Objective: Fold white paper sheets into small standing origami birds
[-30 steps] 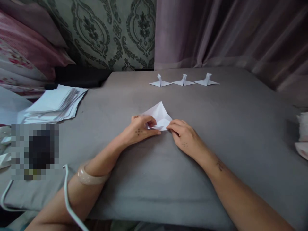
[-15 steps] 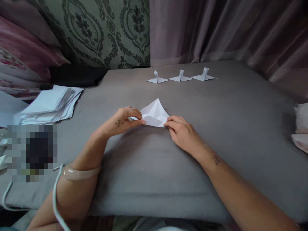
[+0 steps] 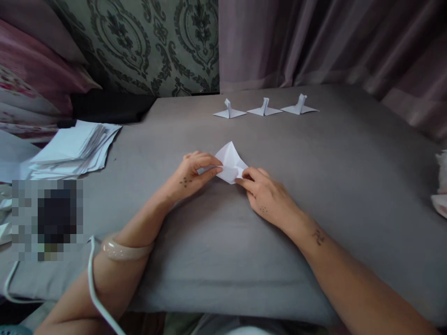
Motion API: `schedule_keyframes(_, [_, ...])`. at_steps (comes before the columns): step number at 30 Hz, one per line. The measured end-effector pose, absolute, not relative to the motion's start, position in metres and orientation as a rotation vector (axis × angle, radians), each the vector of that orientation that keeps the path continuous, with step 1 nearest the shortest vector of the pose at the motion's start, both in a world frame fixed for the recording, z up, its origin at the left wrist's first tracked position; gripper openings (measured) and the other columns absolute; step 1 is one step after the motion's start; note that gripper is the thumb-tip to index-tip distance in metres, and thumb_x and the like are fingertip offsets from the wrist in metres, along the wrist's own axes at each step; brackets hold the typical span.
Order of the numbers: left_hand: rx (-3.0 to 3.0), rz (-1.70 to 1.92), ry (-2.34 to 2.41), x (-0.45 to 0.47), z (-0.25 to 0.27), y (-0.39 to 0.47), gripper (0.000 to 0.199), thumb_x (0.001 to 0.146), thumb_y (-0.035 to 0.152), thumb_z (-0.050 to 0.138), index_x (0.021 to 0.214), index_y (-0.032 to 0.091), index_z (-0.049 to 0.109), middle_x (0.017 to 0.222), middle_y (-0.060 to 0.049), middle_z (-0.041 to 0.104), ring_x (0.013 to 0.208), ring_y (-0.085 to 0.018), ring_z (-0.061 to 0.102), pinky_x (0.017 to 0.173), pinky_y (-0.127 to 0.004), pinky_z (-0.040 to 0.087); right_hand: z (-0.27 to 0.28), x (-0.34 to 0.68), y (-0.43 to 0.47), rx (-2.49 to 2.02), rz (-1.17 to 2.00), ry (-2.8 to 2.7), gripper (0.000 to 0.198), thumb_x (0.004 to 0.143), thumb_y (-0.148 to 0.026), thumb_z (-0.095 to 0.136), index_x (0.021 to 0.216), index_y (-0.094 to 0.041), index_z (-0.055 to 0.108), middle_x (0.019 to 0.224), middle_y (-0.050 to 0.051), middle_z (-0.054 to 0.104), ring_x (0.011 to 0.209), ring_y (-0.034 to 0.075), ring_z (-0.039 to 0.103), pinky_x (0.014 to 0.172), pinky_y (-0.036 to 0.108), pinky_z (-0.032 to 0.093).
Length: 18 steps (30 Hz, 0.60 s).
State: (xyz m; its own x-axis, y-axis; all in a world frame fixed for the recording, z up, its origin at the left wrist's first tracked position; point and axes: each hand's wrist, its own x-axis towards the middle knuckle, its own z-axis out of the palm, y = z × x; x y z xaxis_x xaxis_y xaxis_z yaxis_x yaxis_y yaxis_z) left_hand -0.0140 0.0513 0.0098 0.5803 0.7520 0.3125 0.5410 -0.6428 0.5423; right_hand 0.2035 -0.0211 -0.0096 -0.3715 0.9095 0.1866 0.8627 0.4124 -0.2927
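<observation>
A creased sheet of white paper (image 3: 230,160), partly folded, lies on the grey cloth surface in front of me with one pointed corner facing away. My left hand (image 3: 197,174) pinches its left side between thumb and fingers, and the fingertips reach over the near flap. On the right edge, my right hand (image 3: 263,188) grips the paper between thumb and forefinger. The fingers of both hands cover parts of the side corners, so the folds there are hidden.
Three folded white paper figures (image 3: 264,108) stand in a row at the back. A stack of white paper (image 3: 75,146) lies at the left, by a black cloth (image 3: 111,108). A white cable (image 3: 96,293) crosses my left forearm. Curtains (image 3: 265,42) hang behind.
My left hand has moved right and inward over the paper, drawing its left side toward the middle. The paper looks narrower. My right hand has stayed nearly in place, its fingers more bent.
</observation>
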Motion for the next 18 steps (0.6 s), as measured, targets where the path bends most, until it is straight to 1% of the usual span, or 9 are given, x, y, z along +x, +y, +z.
schedule_keyframes(3, [2.748,0.88,1.136,-0.009,0.006,0.049,0.023,0.092,0.041,0.055,0.101,0.026,0.07,0.133,-0.008,0.055,0.123,-0.027,0.044,0.105,-0.046,0.028,-0.01,0.203,-0.021,-1.542,0.194,-2.384,0.04,0.091,-0.008,0.043,0.119,-0.026,0.065,0.11,0.007,0.06,0.099,0.02,0.052,0.062,0.029,0.042])
schedule_keyframes(5, [2.861,0.963,1.263,-0.007,0.003,0.048,0.036,0.088,0.051,0.058,0.111,0.025,0.066,0.136,-0.012,0.05,0.125,-0.03,0.041,0.105,-0.046,0.028,-0.011,0.203,-0.021,-1.536,0.191,-2.391,0.041,0.091,-0.009,0.043,0.121,-0.025,0.064,0.112,0.008,0.059,0.1,0.021,0.052,0.066,0.03,0.044])
schedule_keyframes(7, [2.872,1.03,1.429,-0.007,0.002,0.047,0.056,0.08,0.064,0.059,0.114,0.018,0.062,0.124,-0.017,0.056,0.115,-0.03,0.049,0.098,-0.043,0.035,-0.012,0.204,-0.021,-1.535,0.186,-2.392,0.041,0.092,-0.009,0.042,0.123,-0.025,0.064,0.113,0.008,0.059,0.1,0.021,0.052,0.069,0.03,0.045])
schedule_keyframes(8, [2.842,1.04,1.53,-0.007,0.002,0.046,0.062,0.078,0.068,0.058,0.11,0.016,0.063,0.113,-0.017,0.06,0.106,-0.028,0.054,0.092,-0.04,0.039,-0.012,0.204,-0.021,-1.538,0.183,-2.393,0.042,0.092,-0.009,0.041,0.123,-0.025,0.064,0.113,0.008,0.059,0.1,0.021,0.051,0.07,0.03,0.045])
schedule_keyframes(10, [2.746,0.967,1.715,-0.005,0.005,0.04,0.061,0.078,0.072,0.053,0.094,0.014,0.064,0.087,-0.012,0.064,0.083,-0.023,0.059,0.075,-0.033,0.043,-0.012,0.204,-0.021,-1.544,0.184,-2.395,0.041,0.092,-0.009,0.041,0.123,-0.026,0.064,0.113,0.008,0.058,0.099,0.021,0.051,0.071,0.031,0.045])
schedule_keyframes(13, [2.602,0.6,1.876,0.0,0.011,0.027,0.057,0.085,0.07,0.045,0.07,0.018,0.062,0.057,-0.004,0.057,0.058,-0.017,0.055,0.056,-0.027,0.037,-0.01,0.204,-0.021,-1.556,0.204,-2.399,0.041,0.092,-0.01,0.043,0.123,-0.026,0.063,0.113,0.008,0.058,0.1,0.021,0.051,0.073,0.031,0.045])
schedule_keyframes(15, [2.551,0.35,1.836,0.004,0.015,0.018,0.057,0.084,0.07,0.047,0.066,0.018,0.062,0.053,-0.004,0.057,0.053,-0.018,0.056,0.051,-0.027,0.034,-0.009,0.204,-0.021,-1.568,0.216,-2.399,0.041,0.091,-0.008,0.044,0.122,-0.026,0.064,0.112,0.008,0.058,0.101,0.021,0.051,0.072,0.03,0.045])
schedule_keyframes(16, [2.533,0.296,1.807,0.006,0.017,0.015,0.055,0.083,0.069,0.049,0.07,0.018,0.064,0.056,-0.004,0.06,0.054,-0.019,0.058,0.051,-0.027,0.034,-0.008,0.204,-0.021,-1.571,0.219,-2.399,0.041,0.09,-0.008,0.044,0.121,-0.026,0.064,0.112,0.008,0.058,0.101,0.021,0.051,0.072,0.03,0.045])
schedule_keyframes(18, [2.518,0.304,1.737,0.008,0.017,0.012,0.046,0.085,0.062,0.053,0.086,0.019,0.069,0.068,-0.005,0.068,0.06,-0.02,0.062,0.053,-0.027,0.038,-0.008,0.204,-0.021,-1.565,0.223,-2.399,0.041,0.09,-0.008,0.044,0.12,-0.027,0.064,0.112,0.007,0.058,0.101,0.02,0.051,0.073,0.03,0.045])
